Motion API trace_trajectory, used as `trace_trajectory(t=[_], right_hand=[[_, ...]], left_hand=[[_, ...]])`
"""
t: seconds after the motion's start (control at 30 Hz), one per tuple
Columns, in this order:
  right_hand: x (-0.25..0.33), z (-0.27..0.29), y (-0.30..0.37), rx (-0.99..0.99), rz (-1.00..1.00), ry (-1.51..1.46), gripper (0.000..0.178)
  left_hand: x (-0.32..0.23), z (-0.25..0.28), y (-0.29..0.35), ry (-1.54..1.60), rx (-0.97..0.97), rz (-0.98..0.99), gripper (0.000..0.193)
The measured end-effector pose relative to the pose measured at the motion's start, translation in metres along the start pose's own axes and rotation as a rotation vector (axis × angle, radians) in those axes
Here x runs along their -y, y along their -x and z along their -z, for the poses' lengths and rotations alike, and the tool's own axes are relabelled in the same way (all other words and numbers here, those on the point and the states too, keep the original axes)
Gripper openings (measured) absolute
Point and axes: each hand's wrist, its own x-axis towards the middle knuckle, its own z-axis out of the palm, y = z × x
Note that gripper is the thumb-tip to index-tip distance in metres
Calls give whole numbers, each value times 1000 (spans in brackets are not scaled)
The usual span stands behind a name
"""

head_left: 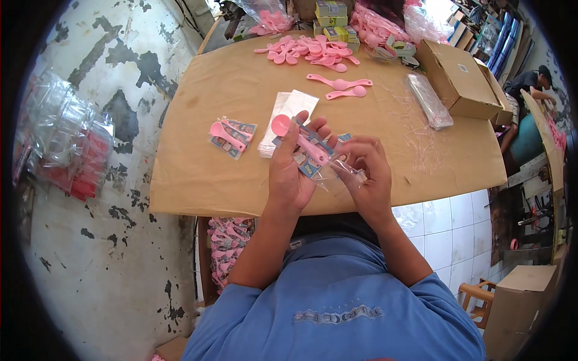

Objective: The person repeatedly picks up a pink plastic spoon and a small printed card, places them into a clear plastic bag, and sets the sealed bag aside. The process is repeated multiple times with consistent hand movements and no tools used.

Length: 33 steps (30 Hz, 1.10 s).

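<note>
My left hand is closed around a pink spoon with a round bowl, which lies against a blue printed card in clear plastic. At the spoon's handle end, my right hand pinches the loose end of the clear plastic bag between thumb and fingers. Just beyond my left hand lies a stack of white slips. Further left, a packed set of pink spoons rests on its card. Two loose pink spoons lie beyond my hands.
A heap of pink spoons covers the far side of the brown table. Clear plastic sleeves and a cardboard box stand to the right, near scattered thin pink strands. Another person sits at far right.
</note>
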Motion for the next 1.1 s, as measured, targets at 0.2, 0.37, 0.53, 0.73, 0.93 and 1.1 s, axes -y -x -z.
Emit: trace_trajectory(t=[0.2,0.37,0.53,0.73,0.93,1.1], right_hand=[[6,14,3,64,-24,206,36],[16,12,-20,141,262,435,42],[10,-1,-39,207,504,481,42],[6,3,-51,259,284,109,32],[0,-1,-46,276,-403,-203,55],[-13,-1,-41,238,-428,-278,57]], left_hand=[[-27,2,1,-11,31,29,41],[-22,3,3,-14,59,129,47],[-14,5,2,-105,85,266,47],[-20,15,-6,-121,-9,161,54],[-31,11,-4,-559,122,26,49],[-21,4,-3,-796,24,23,45]])
